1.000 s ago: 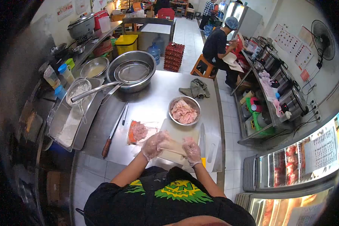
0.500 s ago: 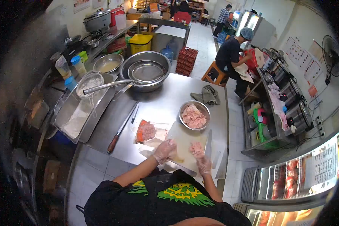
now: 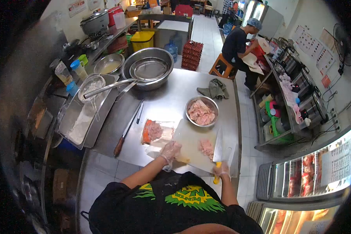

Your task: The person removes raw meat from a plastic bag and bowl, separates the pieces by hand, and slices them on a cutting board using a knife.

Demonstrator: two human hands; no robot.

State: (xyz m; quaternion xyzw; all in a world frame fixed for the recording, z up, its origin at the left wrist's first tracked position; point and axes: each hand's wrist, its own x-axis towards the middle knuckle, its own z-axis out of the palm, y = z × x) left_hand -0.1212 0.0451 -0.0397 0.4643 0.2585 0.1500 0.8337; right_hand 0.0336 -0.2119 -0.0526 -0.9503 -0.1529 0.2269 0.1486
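Note:
My right hand [image 3: 222, 170], in a clear plastic glove, is wrapped round the yellow handle of a knife [image 3: 218, 145]. The blade points away from me at the right side of the white cutting board [image 3: 193, 137]. Just left of the blade lies a small heap of cut pink meat [image 3: 206, 148]. Over the board's left edge is my gloved left hand [image 3: 171, 151], its fingers curled; what they hold, if anything, is unclear. A pale yellowish piece [image 3: 182, 159] lies beside it. Farther left, an orange-and-clear plastic bag [image 3: 146, 132] has pink meat on it.
Beyond the board stands a metal bowl [image 3: 188, 117] of raw meat, with a grey-green cloth [image 3: 213, 89] behind it. A sharpening rod [image 3: 128, 128] lies left. A large steel bowl [image 3: 165, 58] and a flour tray [image 3: 105, 117] stand farther left. A co-worker [image 3: 238, 46] sits beyond the table.
My right hand has moved from the cut meat to the knife and gripped its handle. My left hand stays near the board's left edge. The camera view has shifted slightly.

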